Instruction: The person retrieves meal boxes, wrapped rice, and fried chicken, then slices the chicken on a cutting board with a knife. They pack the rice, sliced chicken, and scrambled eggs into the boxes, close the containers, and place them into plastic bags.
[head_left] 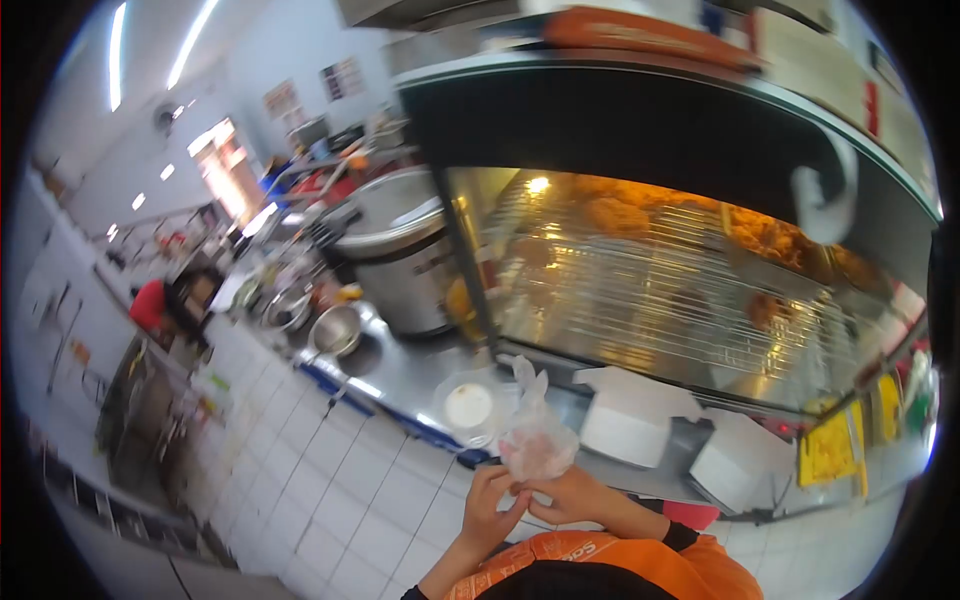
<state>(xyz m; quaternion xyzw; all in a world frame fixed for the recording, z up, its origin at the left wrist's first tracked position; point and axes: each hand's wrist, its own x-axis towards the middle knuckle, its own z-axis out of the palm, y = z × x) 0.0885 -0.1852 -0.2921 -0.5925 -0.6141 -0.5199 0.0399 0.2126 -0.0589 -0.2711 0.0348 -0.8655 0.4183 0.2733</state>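
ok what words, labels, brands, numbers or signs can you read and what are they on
Orange garment: "Sa", apparently, then too blurred.
Orange item atop the cabinet: lettering too blurred.
Steel cooker: dark marks, too blurred.
Wall posters: too small and blurred.
No other text is readable.

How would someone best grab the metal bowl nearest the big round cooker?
Probably take the metal bowl by its rim, coming from the side of the tiled floor: its round mouth faces up, offering an edge to pinch, while the cooker stands close on another side.
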